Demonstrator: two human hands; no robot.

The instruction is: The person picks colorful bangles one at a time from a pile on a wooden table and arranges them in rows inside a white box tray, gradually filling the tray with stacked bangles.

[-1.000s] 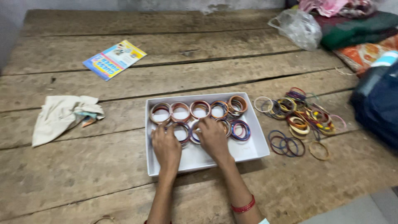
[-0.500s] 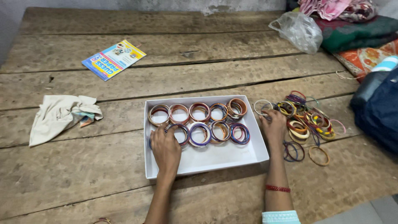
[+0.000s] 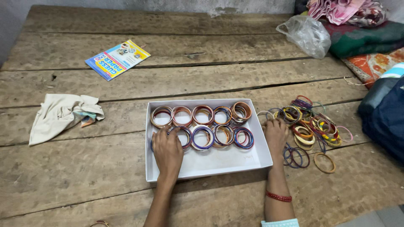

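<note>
Bangles (image 3: 202,126), two rows in white box (image 3: 219,162); left hand (image 3: 167,152) flat on them, open. Right hand (image 3: 275,133) on loose pile (image 3: 313,126) near table's right edge, grip seemingly open.

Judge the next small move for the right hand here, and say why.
Probably closing the right hand on a bangle set from the loose pile of coloured bangles: its fingers rest at the pile's edge, and the shallow white cardboard box has bare floor below two rows. The left hand rests inside.

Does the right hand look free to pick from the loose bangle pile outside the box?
Probably yes: the right hand rests on the table right at the edge of the loose bangle pile, beside the white box, with nothing lying between them.
</note>
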